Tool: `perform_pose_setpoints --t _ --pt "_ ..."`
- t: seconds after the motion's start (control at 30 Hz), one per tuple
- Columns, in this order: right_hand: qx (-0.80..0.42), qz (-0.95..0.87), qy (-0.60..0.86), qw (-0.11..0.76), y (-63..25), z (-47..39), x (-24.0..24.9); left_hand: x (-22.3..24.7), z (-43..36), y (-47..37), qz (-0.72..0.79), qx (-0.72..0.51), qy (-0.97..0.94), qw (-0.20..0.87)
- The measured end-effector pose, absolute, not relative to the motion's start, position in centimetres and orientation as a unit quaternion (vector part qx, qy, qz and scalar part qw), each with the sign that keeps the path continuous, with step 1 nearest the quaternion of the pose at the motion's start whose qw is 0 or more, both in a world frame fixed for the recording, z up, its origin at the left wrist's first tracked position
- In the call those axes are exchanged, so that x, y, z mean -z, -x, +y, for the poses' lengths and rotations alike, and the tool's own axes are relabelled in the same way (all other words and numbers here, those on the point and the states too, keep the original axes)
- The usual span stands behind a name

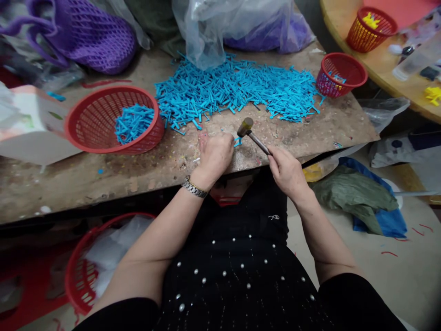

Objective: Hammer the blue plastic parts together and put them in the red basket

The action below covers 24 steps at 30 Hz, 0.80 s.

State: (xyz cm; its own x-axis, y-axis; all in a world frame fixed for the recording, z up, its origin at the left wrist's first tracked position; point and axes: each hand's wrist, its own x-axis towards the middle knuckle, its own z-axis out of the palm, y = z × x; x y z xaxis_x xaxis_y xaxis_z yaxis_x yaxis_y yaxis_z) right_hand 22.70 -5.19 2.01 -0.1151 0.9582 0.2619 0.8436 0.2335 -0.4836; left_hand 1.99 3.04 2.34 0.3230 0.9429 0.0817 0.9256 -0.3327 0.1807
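Note:
My right hand (287, 171) grips a small hammer (258, 141) by its handle, its head raised just above the worktable (255, 158). Close to the table's front edge, my left hand (217, 154) is closed with its fingertips at a small blue plastic piece (237, 141). That piece sticks out past the fingers, and the rest of it is hidden by them. A wide heap of thin blue plastic pieces (237, 87) spreads over the table behind both hands. To the left stands a red basket (81, 122) holding more blue pieces (134, 122).
A smaller red basket (351, 73) stands at the table's right end. Clear plastic bags (206, 27) lie behind the heap, a purple mesh bag (99, 37) at back left. A white box (37, 124) sits far left. Below are a red basket (74, 271) and a green bag (354, 195).

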Motion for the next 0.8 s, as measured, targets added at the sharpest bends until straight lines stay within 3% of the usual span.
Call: perform_pose_setpoints --t 0.23,0.5,0.8 --pt "-0.015 -0.705 0.618 0.348 -22.5 -6.5 -4.4 -1.9 2.9 -1.8 0.576 -0.11 -0.808 0.052" --pt "-0.073 -0.731 0.652 0.191 -22.7 -5.4 -1.2 -2.1 3.0 -1.9 0.582 -0.092 -0.806 0.062" --pt "-0.018 -0.723 0.657 0.215 -23.2 -4.9 -1.1 -1.9 3.4 -1.1 0.57 -0.144 -0.801 0.112"
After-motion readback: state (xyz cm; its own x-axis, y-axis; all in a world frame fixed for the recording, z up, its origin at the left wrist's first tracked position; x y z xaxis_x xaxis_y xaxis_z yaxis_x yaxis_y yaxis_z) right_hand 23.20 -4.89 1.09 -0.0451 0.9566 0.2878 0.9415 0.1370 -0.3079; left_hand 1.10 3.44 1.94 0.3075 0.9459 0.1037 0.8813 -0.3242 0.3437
